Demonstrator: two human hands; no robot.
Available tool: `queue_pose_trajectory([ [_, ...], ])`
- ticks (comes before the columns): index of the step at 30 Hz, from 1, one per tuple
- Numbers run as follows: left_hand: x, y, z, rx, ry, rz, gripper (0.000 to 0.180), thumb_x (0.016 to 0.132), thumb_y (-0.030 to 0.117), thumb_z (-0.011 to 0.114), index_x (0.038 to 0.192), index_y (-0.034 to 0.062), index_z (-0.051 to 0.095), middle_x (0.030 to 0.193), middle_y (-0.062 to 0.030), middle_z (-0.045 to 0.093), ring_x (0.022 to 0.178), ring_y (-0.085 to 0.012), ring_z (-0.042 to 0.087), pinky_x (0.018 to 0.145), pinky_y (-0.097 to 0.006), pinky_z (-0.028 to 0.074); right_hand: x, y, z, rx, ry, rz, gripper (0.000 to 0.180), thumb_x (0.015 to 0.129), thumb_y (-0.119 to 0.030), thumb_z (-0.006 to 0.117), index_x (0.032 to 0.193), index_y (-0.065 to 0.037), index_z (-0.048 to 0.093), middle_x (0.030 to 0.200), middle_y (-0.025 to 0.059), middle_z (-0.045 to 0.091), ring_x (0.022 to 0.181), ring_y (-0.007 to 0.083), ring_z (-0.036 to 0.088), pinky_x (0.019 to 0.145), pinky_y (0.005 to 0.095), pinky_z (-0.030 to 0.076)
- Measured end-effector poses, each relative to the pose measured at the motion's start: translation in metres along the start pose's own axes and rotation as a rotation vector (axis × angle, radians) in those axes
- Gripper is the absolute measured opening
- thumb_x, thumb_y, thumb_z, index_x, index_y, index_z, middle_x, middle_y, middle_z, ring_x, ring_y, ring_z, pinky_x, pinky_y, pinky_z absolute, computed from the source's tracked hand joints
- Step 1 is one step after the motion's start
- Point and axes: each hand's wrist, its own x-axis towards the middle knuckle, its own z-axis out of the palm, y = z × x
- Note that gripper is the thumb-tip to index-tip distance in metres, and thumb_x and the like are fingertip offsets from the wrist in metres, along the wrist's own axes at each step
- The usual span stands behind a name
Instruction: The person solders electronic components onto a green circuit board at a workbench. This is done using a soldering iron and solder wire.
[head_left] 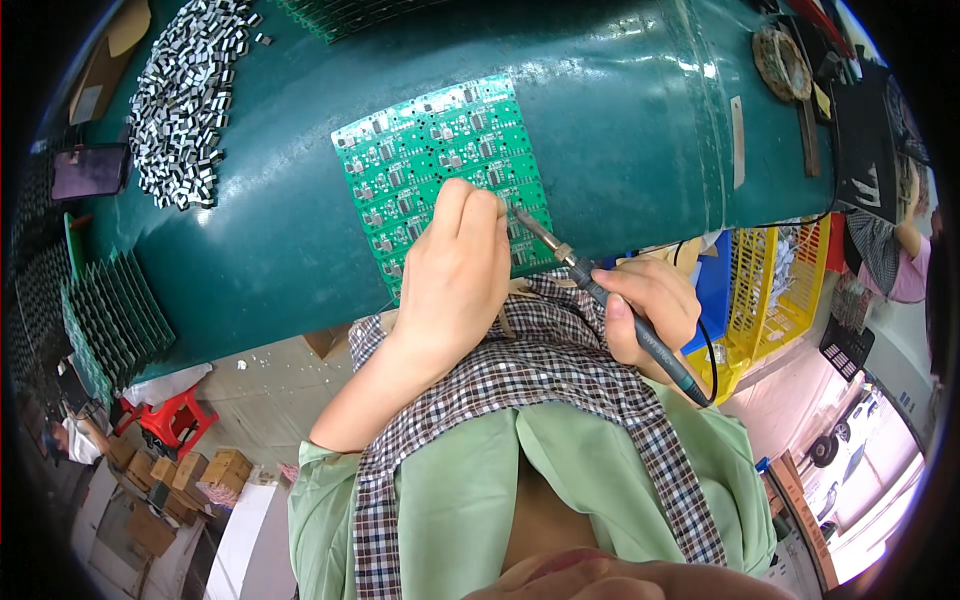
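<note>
A green circuit board panel [405, 160] with repeated rows of small parts lies flat on the green mat, close to the table's front edge. Over its lower middle is my left hand [452, 275], the fingers curled and pinched together at the board's surface. Whatever they hold, if anything, is hidden by the fingers. My right hand [655, 305] grips a soldering iron [592, 282] by its dark handle, slanting up and left. The iron's tip is at the board, just right of my left fingertips; whether it touches a part is too small to tell.
A heap of small silver-and-black components [185, 105] covers the mat's far left. Upright green boards stand in a rack [118, 310] at near left, and more boards [345, 15] at the far edge. A round tan coil-like object [782, 63] sits far right, above a yellow basket [775, 290].
</note>
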Motion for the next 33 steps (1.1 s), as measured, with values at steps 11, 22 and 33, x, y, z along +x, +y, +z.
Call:
queue_pose_trajectory([
  [11, -0.013, -0.001, -0.006, 0.049, 0.009, -0.010, 0.015, 0.077, -0.005, 0.063, 0.089, 0.0027, 0.058, 0.083, -0.0087, 0.055, 0.068, -0.0221, 0.058, 0.058, -0.031, 0.046, -0.009, -0.002, -0.009, 0.015, 0.011, 0.009, 0.014, 0.072, -0.009, 0.061, 0.082, 0.000, 0.066, 0.059, 0.0086, 0.059, 0.048, 0.0211, 0.056, 0.045, 0.0295, 0.041],
  [22, -0.016, 0.001, -0.006, 0.020, -0.049, -0.026, 0.012, 0.080, -0.003, 0.059, 0.090, 0.0024, 0.055, 0.084, -0.0116, 0.051, 0.069, -0.0305, 0.059, 0.058, -0.038, 0.049, -0.009, -0.001, -0.005, 0.026, 0.007, -0.010, 0.013, 0.071, -0.008, 0.061, 0.080, 0.000, 0.066, 0.059, 0.0080, 0.058, 0.045, 0.0204, 0.054, 0.042, 0.0293, 0.040],
  [33, -0.020, 0.001, -0.006, 0.178, -0.013, 0.082, 0.010, 0.078, -0.004, 0.064, 0.086, 0.0021, 0.064, 0.078, -0.0087, 0.056, 0.063, -0.0230, 0.059, 0.054, -0.032, 0.046, -0.016, -0.005, -0.002, -0.005, 0.024, -0.022, 0.013, 0.070, -0.008, 0.062, 0.081, -0.002, 0.067, 0.061, 0.0073, 0.060, 0.048, 0.0199, 0.055, 0.043, 0.0292, 0.041],
])
